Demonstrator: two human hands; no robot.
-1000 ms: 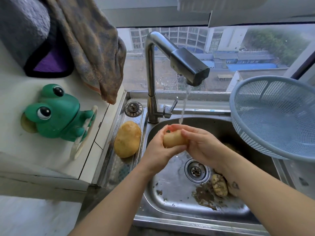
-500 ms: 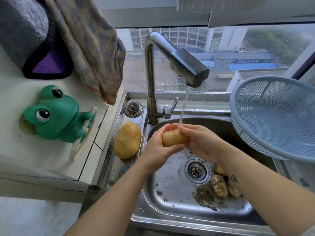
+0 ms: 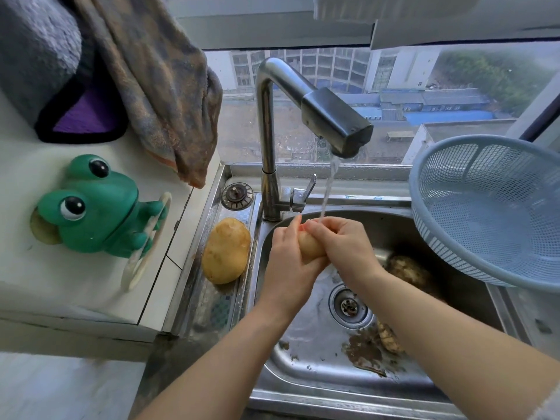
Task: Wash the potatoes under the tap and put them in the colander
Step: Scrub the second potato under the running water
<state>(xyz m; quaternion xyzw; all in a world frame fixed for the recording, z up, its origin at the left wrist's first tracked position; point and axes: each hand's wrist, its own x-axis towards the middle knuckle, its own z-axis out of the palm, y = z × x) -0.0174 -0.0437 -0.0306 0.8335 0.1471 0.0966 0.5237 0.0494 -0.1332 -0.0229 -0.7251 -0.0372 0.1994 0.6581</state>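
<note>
While gripping one potato (image 3: pixel 309 245) under tap (image 3: pixel 336 119) with left hand (image 3: pixel 288 268) and right hand (image 3: pixel 345 247), seemingly barely begun: colander (image 3: pixel 454 207) empty, muddy potatoes (image 3: pixel 407 269) in sink (image 3: pixel 303 338).

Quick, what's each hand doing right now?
Left hand: closed, gripping the small potato under the tap.
Right hand: closed, gripping the same potato from the other side.

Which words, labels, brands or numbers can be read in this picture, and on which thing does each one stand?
No text can be read.
The tap, the colander, the green frog and the held potato bear no writing.
Small blue marks on the sink, at its back rim, are too blurred to read.
The buildings outside show no legible sign.
</note>
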